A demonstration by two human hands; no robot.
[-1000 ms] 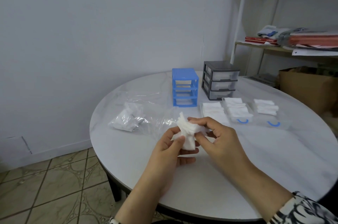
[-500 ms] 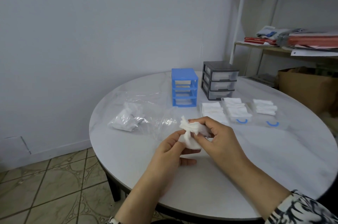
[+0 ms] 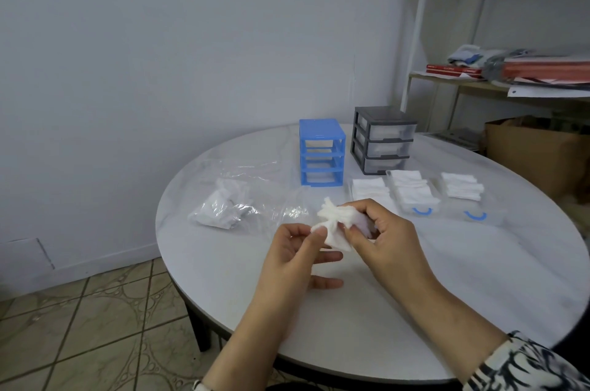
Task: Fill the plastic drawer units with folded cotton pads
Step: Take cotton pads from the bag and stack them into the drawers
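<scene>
Both hands have drifted a shade closer to the person since a moment ago, and the bunch of cotton pads (image 3: 332, 224) between them has tightened into a pinched waist; nothing else on the table has stirred.

Largest first: the round white table (image 3: 447, 279) fills the room's middle. At about one o'clock from the hands stands the grey drawer unit (image 3: 381, 138), its three clear drawers pushed in. At twelve o'clock, just beside it, is the blue drawer unit (image 3: 321, 152), a bare frame with its slots open. Its drawers seem to be the clear trays at two o'clock: one with a blue handle (image 3: 412, 195) and another further right (image 3: 463, 195), each holding folded pads, and a loose folded stack (image 3: 368, 189) just left of them. At ten o'clock lies the crumpled plastic bag (image 3: 223, 207) with more pads inside.

Smallest: the left hand (image 3: 293, 250) pinches the lower edge of the bunch between thumb and fingertip, while the right hand (image 3: 380, 234) grasps it from the other side, fingers curled round it, above the table.

My worry is the squeeze. Several pads look gripped at once, so pulling one free may drag others loose or crease them, and a crumpled pad would not lie flat in a tray.
</scene>
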